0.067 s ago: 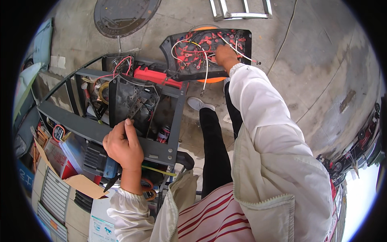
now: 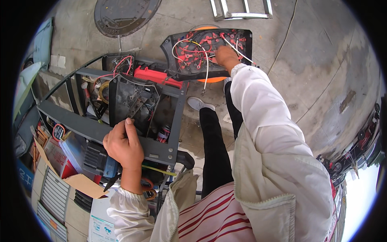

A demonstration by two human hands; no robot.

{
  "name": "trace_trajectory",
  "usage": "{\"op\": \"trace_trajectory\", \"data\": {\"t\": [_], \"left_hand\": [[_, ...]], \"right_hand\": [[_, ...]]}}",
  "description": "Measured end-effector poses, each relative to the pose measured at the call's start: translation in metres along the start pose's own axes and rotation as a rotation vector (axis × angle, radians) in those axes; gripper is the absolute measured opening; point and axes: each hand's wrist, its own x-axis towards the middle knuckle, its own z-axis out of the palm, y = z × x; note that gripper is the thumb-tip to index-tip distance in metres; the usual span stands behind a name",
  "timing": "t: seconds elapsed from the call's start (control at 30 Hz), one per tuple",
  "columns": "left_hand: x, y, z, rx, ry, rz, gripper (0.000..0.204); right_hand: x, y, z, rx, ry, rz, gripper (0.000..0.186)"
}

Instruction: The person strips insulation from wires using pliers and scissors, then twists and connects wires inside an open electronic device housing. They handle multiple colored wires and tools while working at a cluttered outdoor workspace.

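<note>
My right hand reaches down into a black tray filled with short cables and red-sleeved terminals. Its fingers curl in among them, and what they grip is hidden. A white cable hangs over the tray's near edge. Over the near rail of a dark grey metal cart, my left hand is closed, thumb against forefinger. Anything in that pinch is too small to make out. Just beyond it sits a black bin with small metal parts and thin wires inside.
An orange round base shows under the tray. A red plastic piece lies along the cart's far side. To the left are a torn cardboard box and scissors with orange handles. A metal frame and a manhole cover lie farther off.
My right hand and the tray's cables have shifted very slightly. The left hand stays in place over the cart rail.
</note>
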Motion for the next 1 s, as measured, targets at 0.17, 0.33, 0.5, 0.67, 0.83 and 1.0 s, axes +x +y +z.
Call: {"op": "trace_trajectory", "data": {"t": [0.17, 0.33, 0.5, 0.67, 0.83, 1.0], "left_hand": [[-0.002, -0.002, 0.0, 0.011, 0.019, 0.008, 0.021], [-0.002, -0.002, 0.001, 0.01, 0.041, 0.026, 0.022], [-0.001, 0.0, 0.001, -0.004, 0.022, 0.013, 0.022], [-0.002, -0.001, -0.001, -0.007, 0.02, -0.007, 0.022], [0.0, -0.001, 0.0, -0.016, 0.016, -0.008, 0.022], [-0.002, -0.002, 0.0, -0.01, 0.013, -0.015, 0.022]], "right_hand": [[-0.03, 0.026, 0.002, 0.108, 0.137, -0.189, 0.034], [-0.051, 0.024, 0.002, -0.078, 0.274, -0.283, 0.03], [-0.041, 0.01, 0.001, -0.385, 0.295, -0.418, 0.022], [-0.036, 0.0, 0.007, -0.179, 0.205, -0.26, 0.027], [-0.034, 0.003, 0.013, -0.156, 0.174, -0.446, 0.039], [-0.066, 0.005, 0.02, -0.342, 0.191, -0.664, 0.059]]}}
